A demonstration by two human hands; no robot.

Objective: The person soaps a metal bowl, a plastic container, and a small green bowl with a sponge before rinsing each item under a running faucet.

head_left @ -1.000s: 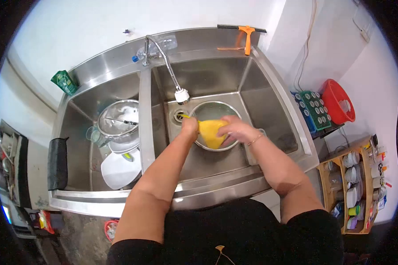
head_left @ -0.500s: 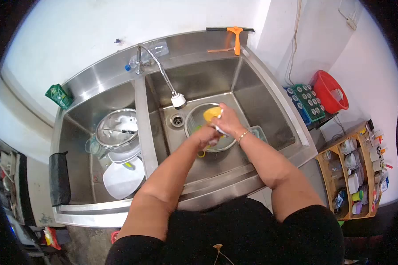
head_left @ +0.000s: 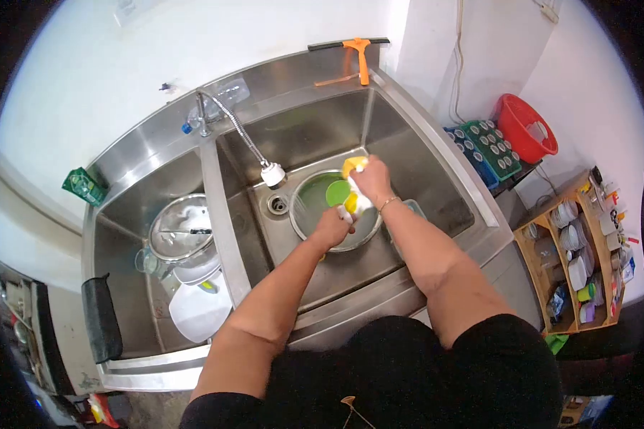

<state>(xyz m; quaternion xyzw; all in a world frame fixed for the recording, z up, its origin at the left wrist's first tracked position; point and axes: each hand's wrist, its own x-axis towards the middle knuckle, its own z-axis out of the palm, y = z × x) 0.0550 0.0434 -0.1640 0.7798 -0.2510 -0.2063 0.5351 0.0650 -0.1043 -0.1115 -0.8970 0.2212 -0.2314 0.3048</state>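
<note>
Over a round metal basin (head_left: 298, 223) in the right sink, my two hands are close together. My right hand (head_left: 373, 180) is closed on a yellow sponge (head_left: 353, 166) with white foam around it. My left hand (head_left: 332, 228) is closed on a small item, white and yellow where it shows; its shape is partly hidden by foam and fingers. Below the hands a green round item (head_left: 338, 192) shows in the basin. A clear container (head_left: 413, 209) sits beside the basin, partly behind my right wrist.
The flexible faucet (head_left: 272, 174) hangs over the right sink. In the left sink are a metal bowl (head_left: 182, 227) and white plates (head_left: 200, 307). An orange squeegee (head_left: 362, 61) stands at the back rim. A red basin (head_left: 527, 129) and a dish shelf (head_left: 576, 257) are at the right.
The view has shifted slightly. The sponge and my right hand have moved up from my left hand, and the green item in the basin now shows more.
</note>
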